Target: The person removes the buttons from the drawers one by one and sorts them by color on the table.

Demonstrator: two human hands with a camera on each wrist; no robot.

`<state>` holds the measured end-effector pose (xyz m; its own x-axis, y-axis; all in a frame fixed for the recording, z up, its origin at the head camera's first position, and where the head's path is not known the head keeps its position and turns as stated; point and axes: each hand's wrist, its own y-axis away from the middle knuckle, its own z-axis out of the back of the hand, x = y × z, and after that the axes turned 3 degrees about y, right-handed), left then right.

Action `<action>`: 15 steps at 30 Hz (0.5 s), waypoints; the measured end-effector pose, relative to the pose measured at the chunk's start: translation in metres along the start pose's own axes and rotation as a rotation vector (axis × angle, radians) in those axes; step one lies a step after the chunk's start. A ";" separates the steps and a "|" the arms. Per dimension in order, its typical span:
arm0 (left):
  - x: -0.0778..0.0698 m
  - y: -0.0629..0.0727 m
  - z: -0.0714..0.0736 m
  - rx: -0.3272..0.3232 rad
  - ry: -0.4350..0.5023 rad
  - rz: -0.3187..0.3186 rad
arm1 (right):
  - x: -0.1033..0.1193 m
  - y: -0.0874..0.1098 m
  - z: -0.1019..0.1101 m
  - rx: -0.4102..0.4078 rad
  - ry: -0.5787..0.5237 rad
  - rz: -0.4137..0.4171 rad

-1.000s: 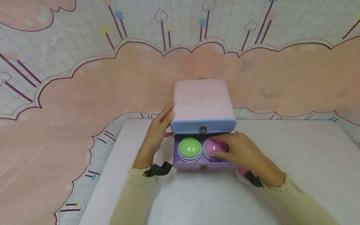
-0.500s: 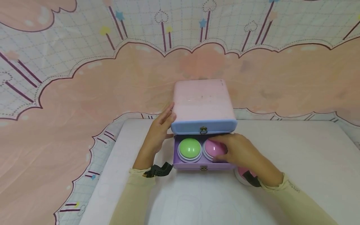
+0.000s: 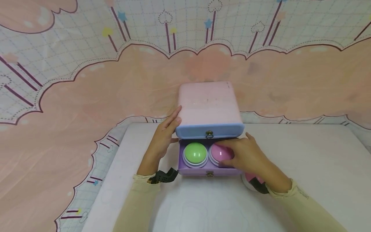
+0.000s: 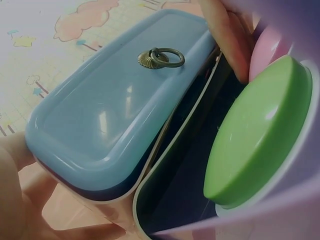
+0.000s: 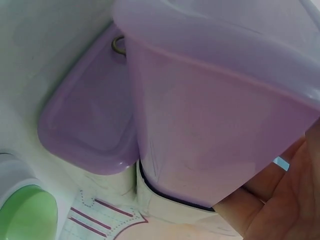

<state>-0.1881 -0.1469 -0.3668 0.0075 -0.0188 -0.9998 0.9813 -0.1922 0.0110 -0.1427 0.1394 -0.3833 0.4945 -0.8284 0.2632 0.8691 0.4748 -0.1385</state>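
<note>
In the head view a pink box (image 3: 208,103) has its blue drawer (image 3: 191,130) pushed in, and beneath that a purple drawer (image 3: 192,172) stands pulled out. Inside lie two dome-topped round buttons on white bases, a green button (image 3: 195,153) to the left and a pink button (image 3: 218,153) to the right. My right hand (image 3: 250,156) reaches over the drawer's side and holds the pink button between thumb and fingers. With its fingers fairly straight, my left hand (image 3: 162,137) rests against the box's left side. The left wrist view shows the green button (image 4: 255,135) close up.
Under my right wrist another pink-topped button (image 3: 248,178) sits on the white table (image 3: 203,206), partly hidden. The right wrist view shows a green-topped button (image 5: 30,215) and a lower purple drawer (image 5: 95,110), pushed in. A patterned cloth (image 3: 139,87) hangs behind.
My right hand's thumb has shifted slightly right along the pink button. The left hand, the box and the green button stay almost where they were.
</note>
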 end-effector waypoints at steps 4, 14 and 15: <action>0.000 0.000 0.000 -0.005 0.001 0.000 | 0.000 0.001 0.001 0.008 -0.025 -0.029; 0.000 0.000 -0.001 -0.007 -0.005 0.002 | 0.000 0.002 0.003 -0.016 -0.094 -0.015; 0.000 0.000 -0.001 -0.005 -0.003 0.002 | 0.000 0.002 0.004 -0.017 -0.100 -0.011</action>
<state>-0.1883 -0.1462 -0.3666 0.0087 -0.0217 -0.9997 0.9822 -0.1876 0.0126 -0.1410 0.1415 -0.3801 0.4823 -0.7994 0.3584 0.8749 0.4601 -0.1511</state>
